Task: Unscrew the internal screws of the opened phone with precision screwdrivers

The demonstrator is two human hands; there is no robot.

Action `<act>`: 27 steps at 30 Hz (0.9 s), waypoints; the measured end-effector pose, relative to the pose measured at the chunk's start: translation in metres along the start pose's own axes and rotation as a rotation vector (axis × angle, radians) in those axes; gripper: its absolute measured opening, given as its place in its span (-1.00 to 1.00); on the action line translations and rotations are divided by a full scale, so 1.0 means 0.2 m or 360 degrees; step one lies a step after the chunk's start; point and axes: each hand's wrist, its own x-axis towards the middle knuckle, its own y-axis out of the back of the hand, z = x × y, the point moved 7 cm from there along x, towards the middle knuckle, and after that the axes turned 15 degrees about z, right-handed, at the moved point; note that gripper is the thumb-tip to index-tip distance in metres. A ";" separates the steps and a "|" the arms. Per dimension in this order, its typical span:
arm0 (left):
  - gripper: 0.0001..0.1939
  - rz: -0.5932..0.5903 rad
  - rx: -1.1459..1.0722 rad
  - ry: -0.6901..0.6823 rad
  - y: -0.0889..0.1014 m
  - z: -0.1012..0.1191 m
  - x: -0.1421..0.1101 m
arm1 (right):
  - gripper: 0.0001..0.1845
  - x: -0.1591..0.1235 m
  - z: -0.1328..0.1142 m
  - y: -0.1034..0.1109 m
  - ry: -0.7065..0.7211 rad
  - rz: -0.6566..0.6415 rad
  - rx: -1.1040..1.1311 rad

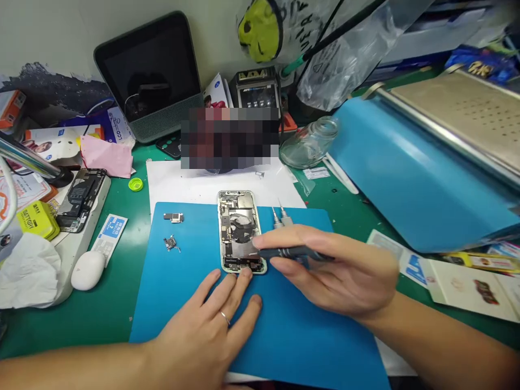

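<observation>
On the blue mat (304, 330) lies a smartphone with its back off (239, 216), its inner boards, cables and a dark round coil showing. My left hand (219, 314), a ring on one finger, lies flat with fingers spread; its fingertips touch the phone's lower edge. From the right, my right hand (341, 265) grips a slim dark hand tool (294, 252) between thumb and forefinger, over the phone's lower right side. Its tip is too blurred to tell the kind. Two screwdrivers (280, 218) lie partly hidden behind that hand. Left of the phone are a small metal-shielded part (174, 218) and a small circuit part (172, 244).
A screen device (150, 70) stands at the back. A glass jar (311, 143) lies near a blurred-out patch. Another opened phone (81, 197) rests on a white box at left, by a white earbud case (88, 270). A metal-topped machine (467, 108) with a blue sheet occupies the right.
</observation>
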 end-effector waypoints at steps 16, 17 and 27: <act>0.05 -0.0009 0.0048 0.0044 -0.01 0.00 0.03 | -0.20 -0.02 0.10 0.06 -0.0125 0.0256 0.0051; 0.06 -0.0005 0.0046 0.0039 -0.01 0.00 0.03 | -0.24 -0.02 0.10 0.06 -0.0126 0.0257 0.0030; -0.09 0.0007 -0.0132 0.0117 -0.01 -0.03 0.02 | -0.32 -0.05 0.12 0.03 -0.0162 0.0220 0.0021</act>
